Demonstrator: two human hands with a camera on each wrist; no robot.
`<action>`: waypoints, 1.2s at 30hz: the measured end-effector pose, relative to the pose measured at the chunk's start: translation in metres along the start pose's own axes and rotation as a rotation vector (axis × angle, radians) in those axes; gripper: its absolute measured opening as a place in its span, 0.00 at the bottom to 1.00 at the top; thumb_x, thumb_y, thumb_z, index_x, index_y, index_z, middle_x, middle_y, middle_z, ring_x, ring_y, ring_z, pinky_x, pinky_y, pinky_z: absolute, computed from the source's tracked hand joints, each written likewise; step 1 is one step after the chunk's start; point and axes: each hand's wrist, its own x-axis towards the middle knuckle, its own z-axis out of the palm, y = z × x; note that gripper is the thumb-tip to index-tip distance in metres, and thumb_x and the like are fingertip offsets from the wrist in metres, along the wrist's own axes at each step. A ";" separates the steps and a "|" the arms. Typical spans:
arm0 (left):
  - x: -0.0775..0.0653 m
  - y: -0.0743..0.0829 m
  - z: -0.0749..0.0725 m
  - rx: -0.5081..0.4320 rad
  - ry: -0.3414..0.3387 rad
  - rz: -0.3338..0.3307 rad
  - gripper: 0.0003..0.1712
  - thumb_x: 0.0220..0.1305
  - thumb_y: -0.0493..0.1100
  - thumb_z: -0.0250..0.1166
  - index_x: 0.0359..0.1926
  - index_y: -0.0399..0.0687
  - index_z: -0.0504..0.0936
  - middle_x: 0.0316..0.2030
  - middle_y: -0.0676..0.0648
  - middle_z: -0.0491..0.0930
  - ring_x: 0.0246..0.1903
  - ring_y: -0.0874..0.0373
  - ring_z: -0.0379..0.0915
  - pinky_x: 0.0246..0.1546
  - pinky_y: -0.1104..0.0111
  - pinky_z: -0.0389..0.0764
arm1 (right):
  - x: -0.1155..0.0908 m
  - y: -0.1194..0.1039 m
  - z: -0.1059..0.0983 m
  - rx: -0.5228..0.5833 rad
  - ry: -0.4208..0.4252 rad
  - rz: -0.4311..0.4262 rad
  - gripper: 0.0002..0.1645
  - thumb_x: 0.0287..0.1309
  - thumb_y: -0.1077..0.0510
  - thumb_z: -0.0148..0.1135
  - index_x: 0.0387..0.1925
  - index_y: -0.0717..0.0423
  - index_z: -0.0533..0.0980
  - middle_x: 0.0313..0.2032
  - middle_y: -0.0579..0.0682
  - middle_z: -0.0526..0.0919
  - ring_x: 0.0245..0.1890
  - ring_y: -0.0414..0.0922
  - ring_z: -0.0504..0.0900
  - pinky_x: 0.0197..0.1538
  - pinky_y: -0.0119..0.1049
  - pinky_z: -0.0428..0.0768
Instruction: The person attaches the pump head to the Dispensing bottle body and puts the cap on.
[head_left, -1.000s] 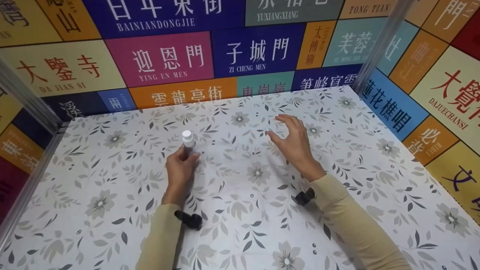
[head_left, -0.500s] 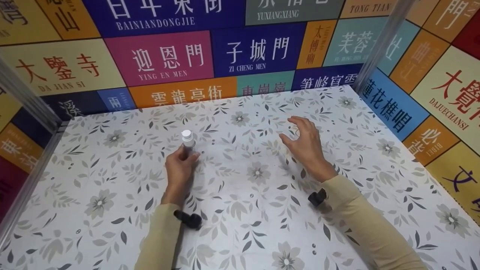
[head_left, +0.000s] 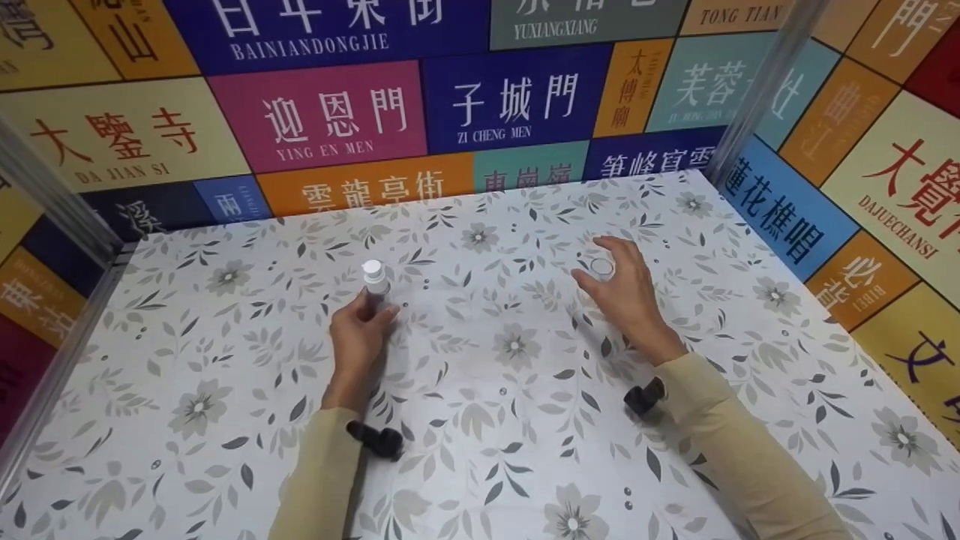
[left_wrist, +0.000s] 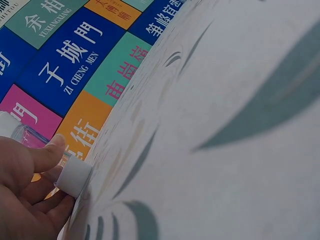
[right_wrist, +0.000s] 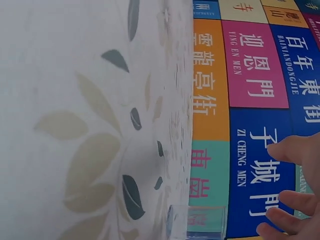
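Note:
My left hand (head_left: 360,330) grips a small clear bottle with a white cap (head_left: 373,270), which stands upright. In the left wrist view, the thumb lies across the bottle's side, with its white lower end (left_wrist: 74,176) right at the tabletop and the fingers behind it. My right hand (head_left: 626,292) is spread in a C shape, thumb and forefinger apart. Between them in the head view shows the round rim of a clear cylindrical piece (head_left: 601,268). The right wrist view has this clear cylinder (right_wrist: 197,222) upright on the table, with the fingers (right_wrist: 295,202) apart from it.
A white tablecloth (head_left: 457,450) with grey flowers and leaves covers the table. Behind it rises a wall of coloured panels (head_left: 322,116) with Chinese lettering. Metal posts (head_left: 765,97) stand at the back corners. Both wrists wear small black cameras (head_left: 386,442).
My right hand has moved to the right and slightly nearer, and the clear rim now shows plainly between its thumb and forefinger. The left hand and bottle have stayed in place.

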 end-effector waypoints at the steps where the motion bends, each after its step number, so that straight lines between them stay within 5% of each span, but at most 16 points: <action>1: 0.000 0.000 0.000 0.002 0.003 0.001 0.37 0.62 0.35 0.68 0.71 0.39 0.66 0.70 0.38 0.66 0.71 0.49 0.63 0.70 0.63 0.67 | -0.001 0.001 0.000 0.004 -0.013 0.023 0.38 0.59 0.53 0.71 0.67 0.60 0.69 0.67 0.61 0.67 0.70 0.59 0.65 0.71 0.55 0.64; 15: 0.000 0.000 0.000 -0.020 0.010 -0.002 0.36 0.61 0.36 0.70 0.69 0.40 0.69 0.69 0.38 0.69 0.70 0.49 0.65 0.70 0.64 0.67 | -0.002 0.020 0.000 0.024 -0.125 0.223 0.46 0.65 0.50 0.64 0.74 0.64 0.53 0.71 0.63 0.62 0.72 0.60 0.62 0.71 0.53 0.65; 36: 0.000 0.001 0.000 0.016 0.007 -0.035 0.38 0.62 0.37 0.70 0.71 0.43 0.66 0.71 0.41 0.67 0.71 0.51 0.64 0.70 0.65 0.67 | 0.006 0.034 0.006 0.076 -0.144 0.340 0.42 0.64 0.52 0.65 0.72 0.62 0.58 0.69 0.62 0.67 0.71 0.58 0.66 0.70 0.50 0.69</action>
